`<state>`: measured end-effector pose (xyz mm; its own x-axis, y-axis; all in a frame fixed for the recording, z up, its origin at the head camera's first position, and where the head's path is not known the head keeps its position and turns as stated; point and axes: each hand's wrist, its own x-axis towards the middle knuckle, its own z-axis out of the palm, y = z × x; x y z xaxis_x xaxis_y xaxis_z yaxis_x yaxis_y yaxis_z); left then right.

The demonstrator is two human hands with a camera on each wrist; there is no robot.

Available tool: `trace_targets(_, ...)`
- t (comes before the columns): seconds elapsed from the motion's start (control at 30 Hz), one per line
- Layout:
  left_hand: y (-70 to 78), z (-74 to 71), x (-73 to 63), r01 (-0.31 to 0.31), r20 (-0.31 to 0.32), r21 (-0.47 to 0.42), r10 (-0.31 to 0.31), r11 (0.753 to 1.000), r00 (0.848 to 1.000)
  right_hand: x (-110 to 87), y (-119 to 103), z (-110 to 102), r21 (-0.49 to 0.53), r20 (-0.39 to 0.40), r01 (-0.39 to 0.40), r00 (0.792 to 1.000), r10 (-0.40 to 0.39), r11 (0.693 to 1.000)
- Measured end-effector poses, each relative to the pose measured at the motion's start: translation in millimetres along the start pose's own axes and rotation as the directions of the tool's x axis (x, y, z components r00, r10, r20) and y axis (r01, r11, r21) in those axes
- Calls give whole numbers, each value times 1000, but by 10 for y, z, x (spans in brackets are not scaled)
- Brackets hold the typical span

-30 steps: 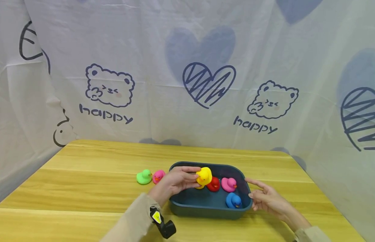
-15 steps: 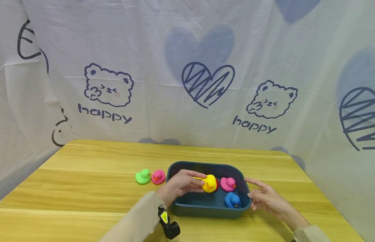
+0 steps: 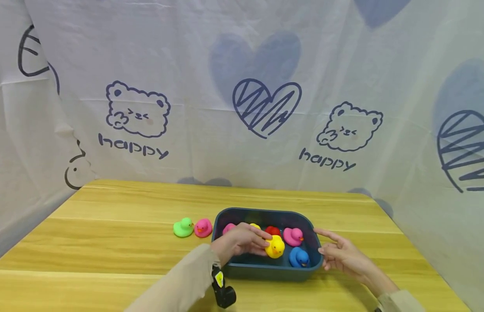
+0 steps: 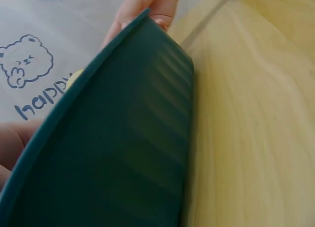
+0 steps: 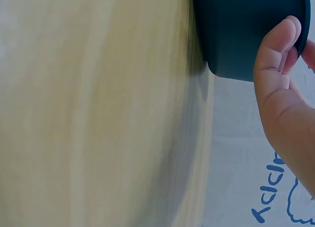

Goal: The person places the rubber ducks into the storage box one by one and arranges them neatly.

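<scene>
**Left hand pinches yellow duck inside dark tub; right hand at tub's end**

Left hand reaches into the dark tub, grip narrow, fingertips on a yellow duck. The duck sits at the fingertips, below rim level in the head view (can't tell if it touches the tub floor). Just beyond the grip: a red duck. Right of the grip: a pink duck, with a blue duck nearer the front wall. Behind the left hand: a second yellow duck and another pink duck, both partly covered.

Right hand touches the tub's end, right of the grip; index finger out along the rim, other fingers bent near the outer wall. Can't tell whether it pinches the rim.

Left of the grip, outside the tub: a green duck and a third pink duck, side by side on the wooden table. Printed cloth hangs behind.
</scene>
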<state>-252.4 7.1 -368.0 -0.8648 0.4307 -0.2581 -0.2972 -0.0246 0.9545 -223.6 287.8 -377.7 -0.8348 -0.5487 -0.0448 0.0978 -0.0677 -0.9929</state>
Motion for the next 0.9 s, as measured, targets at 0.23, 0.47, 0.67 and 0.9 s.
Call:
trace_targets(0.23,-33,19,16,22,-15,59,-21,998,1000,7,-6,5,-13,6,2,1000,-2,1000)
trace_targets(0.47,-30,28,0,51,-18,150,-49,987,999,3,-9,7,-5,5,-10,1000,10,1000)
trace_targets(0.67,-32,34,-9,79,-1,187,-80,979,997,-1,-5,6,13,25,12,1000,-13,1000)
trace_targets(0.9,-13,30,-25,117,10,197,-121,973,993,3,8,-4,-2,18,4,1000,-3,1000)
